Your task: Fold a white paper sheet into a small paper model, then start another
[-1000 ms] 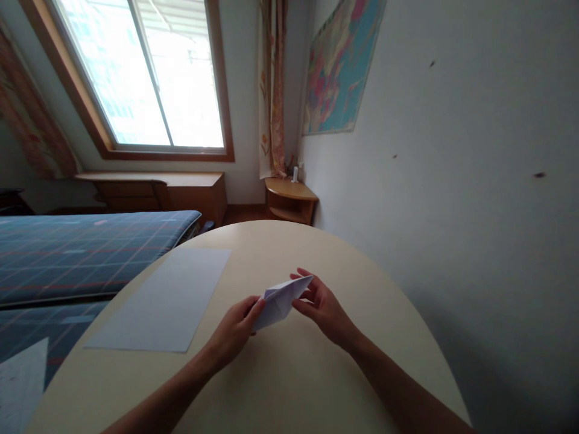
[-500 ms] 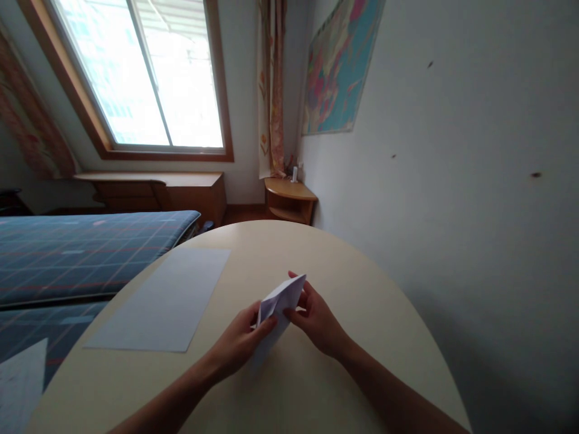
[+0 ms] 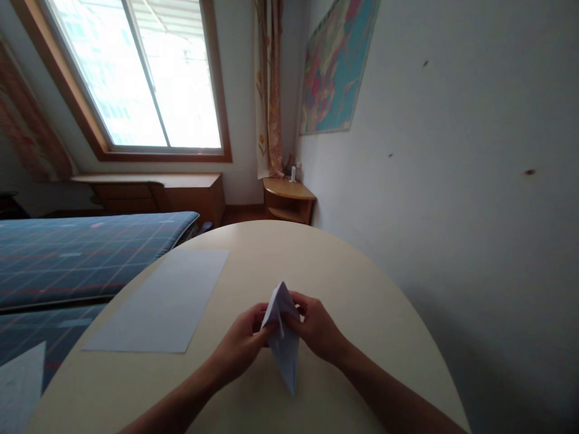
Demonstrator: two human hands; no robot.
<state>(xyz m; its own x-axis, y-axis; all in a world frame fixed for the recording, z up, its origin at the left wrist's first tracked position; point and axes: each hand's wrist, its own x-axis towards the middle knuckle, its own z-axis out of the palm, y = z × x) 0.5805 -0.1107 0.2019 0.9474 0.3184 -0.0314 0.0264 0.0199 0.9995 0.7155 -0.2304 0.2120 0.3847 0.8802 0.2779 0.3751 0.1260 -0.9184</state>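
Observation:
A folded piece of white paper (image 3: 286,355) is held between my two hands above the round table (image 3: 353,337). Its top rises to a point and its lower end narrows to a tip near the tabletop. My left hand (image 3: 242,337) pinches the left edge, thumb on the near face. On the right edge, my right hand (image 3: 316,325) grips with its thumb pressed to the near face and fingers behind. Fingertips at the back are partly hidden by the paper.
A flat white sheet (image 3: 163,304) lies on the table's left side. Beyond that edge is a blue plaid mattress (image 3: 81,259), with another paper (image 3: 22,380) at lower left. A wall (image 3: 452,241) stands to the right; a corner shelf (image 3: 289,188) is behind.
The folded paper has turned from slanting up-right to nearly upright, its narrow lower tip now showing. My right hand has shifted slightly lower, and both hands still grip the paper.

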